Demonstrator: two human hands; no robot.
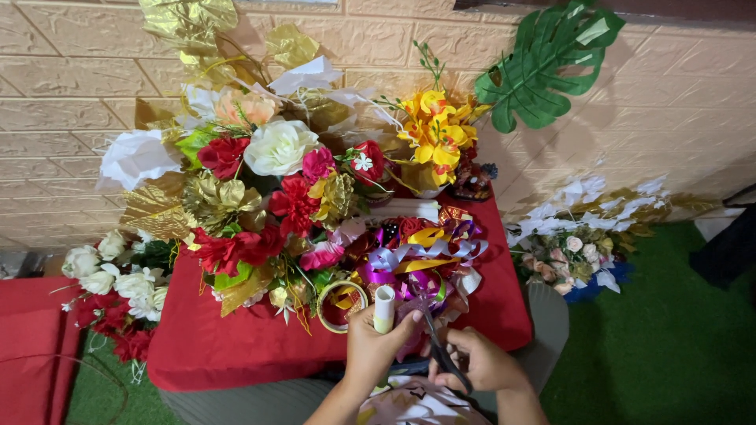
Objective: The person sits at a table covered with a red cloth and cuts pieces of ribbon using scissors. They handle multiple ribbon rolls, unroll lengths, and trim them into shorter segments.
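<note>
My left hand (373, 345) grips a small upright white tube (383, 308) with a pale green band near its lower end. My right hand (479, 360) holds dark scissors (441, 352), blades pointing up toward a heap of curled ribbons (417, 256) in purple, gold, red and silver. Both hands hover over the front edge of a table draped in red cloth (236, 346). A roll of yellowish tape (340, 306) lies just left of my left hand.
A large bouquet (260, 181) of red, white, pink and gold artificial flowers fills the table's left. Yellow flowers (435, 126) and a green paper leaf (547, 67) stand by the brick wall. More bouquets lie on green turf at left (114, 287) and right (587, 240).
</note>
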